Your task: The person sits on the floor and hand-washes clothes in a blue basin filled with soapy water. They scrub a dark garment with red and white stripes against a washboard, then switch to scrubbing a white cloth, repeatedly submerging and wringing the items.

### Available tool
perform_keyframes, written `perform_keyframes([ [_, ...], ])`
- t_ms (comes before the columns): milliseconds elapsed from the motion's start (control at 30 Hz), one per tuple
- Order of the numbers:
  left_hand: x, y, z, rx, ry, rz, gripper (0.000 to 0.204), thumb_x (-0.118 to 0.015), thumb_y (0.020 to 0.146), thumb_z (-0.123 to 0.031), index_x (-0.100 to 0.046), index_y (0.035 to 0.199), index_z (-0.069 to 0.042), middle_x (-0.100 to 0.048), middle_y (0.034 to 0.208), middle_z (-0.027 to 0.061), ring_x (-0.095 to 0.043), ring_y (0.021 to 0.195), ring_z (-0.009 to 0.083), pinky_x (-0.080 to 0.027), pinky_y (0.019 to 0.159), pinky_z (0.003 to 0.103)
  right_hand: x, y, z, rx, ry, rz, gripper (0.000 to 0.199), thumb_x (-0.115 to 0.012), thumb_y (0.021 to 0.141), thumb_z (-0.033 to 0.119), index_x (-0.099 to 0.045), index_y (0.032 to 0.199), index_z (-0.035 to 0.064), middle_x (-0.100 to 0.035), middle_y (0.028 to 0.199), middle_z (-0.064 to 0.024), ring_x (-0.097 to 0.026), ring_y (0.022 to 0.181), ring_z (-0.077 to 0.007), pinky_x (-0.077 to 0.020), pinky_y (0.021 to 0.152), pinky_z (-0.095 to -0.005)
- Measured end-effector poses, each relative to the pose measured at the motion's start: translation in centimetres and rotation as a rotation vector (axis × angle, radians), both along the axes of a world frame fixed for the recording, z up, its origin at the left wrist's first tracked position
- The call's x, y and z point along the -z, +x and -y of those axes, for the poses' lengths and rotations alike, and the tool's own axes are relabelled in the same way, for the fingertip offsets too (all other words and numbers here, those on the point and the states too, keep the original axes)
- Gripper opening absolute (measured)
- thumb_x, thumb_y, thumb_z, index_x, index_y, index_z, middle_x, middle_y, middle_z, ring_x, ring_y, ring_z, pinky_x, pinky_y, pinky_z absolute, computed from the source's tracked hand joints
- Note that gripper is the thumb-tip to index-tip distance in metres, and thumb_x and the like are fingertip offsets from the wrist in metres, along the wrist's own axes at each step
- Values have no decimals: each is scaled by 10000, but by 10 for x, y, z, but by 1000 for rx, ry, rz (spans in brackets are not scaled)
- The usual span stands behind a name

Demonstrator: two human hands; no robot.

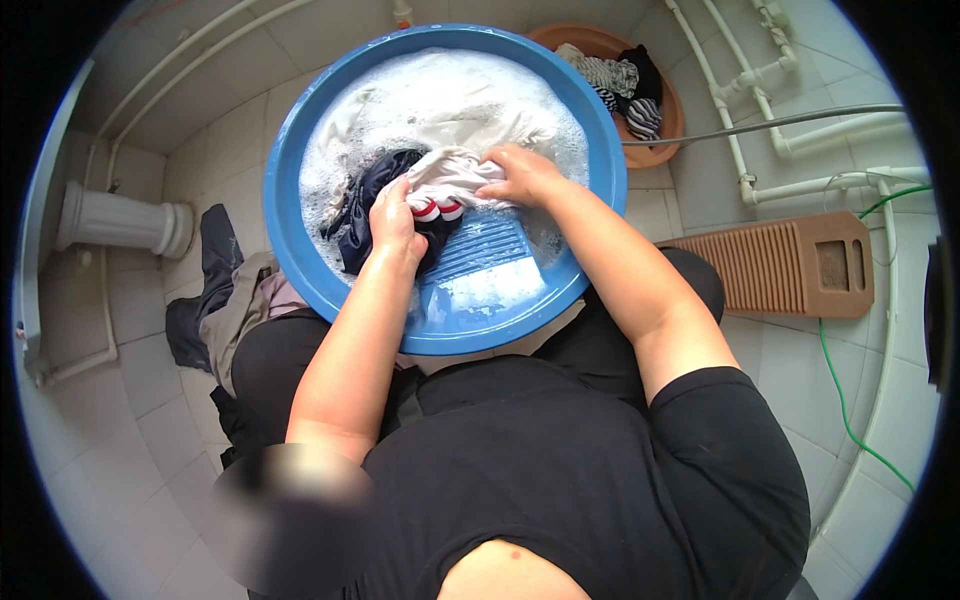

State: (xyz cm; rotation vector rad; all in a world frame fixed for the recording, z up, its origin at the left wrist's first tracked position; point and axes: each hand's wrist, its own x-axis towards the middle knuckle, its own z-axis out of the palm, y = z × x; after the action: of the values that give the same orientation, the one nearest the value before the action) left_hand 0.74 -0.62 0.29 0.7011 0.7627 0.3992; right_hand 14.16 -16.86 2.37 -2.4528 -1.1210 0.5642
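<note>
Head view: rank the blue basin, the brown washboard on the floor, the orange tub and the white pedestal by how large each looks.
1. blue basin, clearly largest.
2. brown washboard.
3. orange tub, partly hidden behind the basin, so its place against the washboard is unsure.
4. white pedestal, smallest, though fisheye bending at the rim shrinks it.

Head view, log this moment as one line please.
left hand: grips dark garment | right hand: presses white cloth on blue washboard | blue basin: sudsy water
</note>
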Motion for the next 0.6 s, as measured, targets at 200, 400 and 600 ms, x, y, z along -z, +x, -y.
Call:
perform_keyframes([
  [200, -15, 3, 4, -15, -257, 102, 296, -419, 931, -215, -552, 1111, -22, -589, 1096, 121, -564, 1005, 250, -439, 903, 379, 14, -1, -17, 281, 366, -403, 391, -646, 704, 303, -628, 958, 5, -549, 1106, -171, -553, 1015, -260, -442, 856, -332],
  [400, 64, -4, -20, 288, -387, 401, 265, -442, 931, -267, -541, 1098, -86, -595, 1011, 87, -577, 929, 223, -471, 837, 357, -41, -118, -49, -62, 820, 116, 241, -664, 673, 246, -550, 790, 69, -571, 918, -132, -589, 799, -305, -488, 670, -381],
  [600, -25, -5, 29, 300, -524, 212, 324, -430, 911, -351, -597, 903, -74, -630, 812, 65, -602, 688, 203, -497, 659, 325, -28, -96, -43, -62, 806, 378, 161, -631, 728, 230, -587, 657, 92, -580, 657, -106, -571, 586, -295, -473, 561, -364],
])
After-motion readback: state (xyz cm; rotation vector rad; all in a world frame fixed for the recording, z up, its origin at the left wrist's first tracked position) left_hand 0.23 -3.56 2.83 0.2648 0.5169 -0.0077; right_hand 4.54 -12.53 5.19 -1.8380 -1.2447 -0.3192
